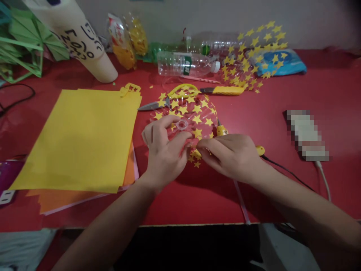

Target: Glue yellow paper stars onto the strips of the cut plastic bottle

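A clear plastic bottle top (204,124), cut into a flower-like shape with its neck upward, is covered in yellow stars. My left hand (166,145) is curled over its near left side, fingers around the neck and thumb pressing the plastic. Close beside that thumb, my right hand (232,154) is closed in a pinch at the piece's near edge; whatever lies between its fingertips is too small to make out. Yellow-handled scissors (152,106) lie just behind the piece. A glue gun or similar yellow tool (222,130) is partly hidden behind my right hand.
Left lies a stack of yellow paper (81,139) over orange sheets. Behind are a yellow utility knife (228,90), a clear bottle (183,64), another star-covered plastic piece (245,67), a blue packet (290,62) and a white tumbler (81,45). A phone (306,135) with a cable lies right.
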The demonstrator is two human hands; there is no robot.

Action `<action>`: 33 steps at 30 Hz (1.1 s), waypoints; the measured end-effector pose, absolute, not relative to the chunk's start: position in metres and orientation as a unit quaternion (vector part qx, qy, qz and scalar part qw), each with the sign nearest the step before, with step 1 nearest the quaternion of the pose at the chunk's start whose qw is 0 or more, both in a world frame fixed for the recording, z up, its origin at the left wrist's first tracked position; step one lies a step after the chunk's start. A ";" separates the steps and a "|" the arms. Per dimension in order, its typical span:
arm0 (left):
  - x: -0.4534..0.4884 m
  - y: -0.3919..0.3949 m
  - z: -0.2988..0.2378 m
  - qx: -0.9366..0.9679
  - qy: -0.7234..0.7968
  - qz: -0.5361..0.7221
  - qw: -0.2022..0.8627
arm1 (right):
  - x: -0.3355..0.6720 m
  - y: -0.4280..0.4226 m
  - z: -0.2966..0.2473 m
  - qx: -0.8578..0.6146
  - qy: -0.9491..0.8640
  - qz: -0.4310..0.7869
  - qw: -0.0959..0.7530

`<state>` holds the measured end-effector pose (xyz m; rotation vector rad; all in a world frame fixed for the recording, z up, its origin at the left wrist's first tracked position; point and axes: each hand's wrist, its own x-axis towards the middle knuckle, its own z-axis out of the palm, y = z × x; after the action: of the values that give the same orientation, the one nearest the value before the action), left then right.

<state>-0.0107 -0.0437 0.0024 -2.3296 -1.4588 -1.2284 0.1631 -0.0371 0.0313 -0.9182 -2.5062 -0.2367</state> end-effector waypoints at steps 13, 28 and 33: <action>-0.010 -0.038 0.001 -0.776 -0.445 -0.436 0.097 | 0.169 -0.032 0.029 -0.290 -0.924 -0.059 0.244; -0.010 -0.040 0.002 -0.786 -0.456 -0.403 0.113 | 0.165 -0.030 0.024 -0.342 -0.904 -0.018 0.255; -0.010 -0.038 0.004 -0.792 -0.446 -0.397 0.125 | 0.163 -0.032 0.024 -0.376 -0.890 -0.011 0.258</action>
<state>-0.0100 -0.0385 0.0035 -2.3085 -1.2988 -1.1560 0.1629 -0.0321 0.0239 -1.0195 -2.4129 -0.0295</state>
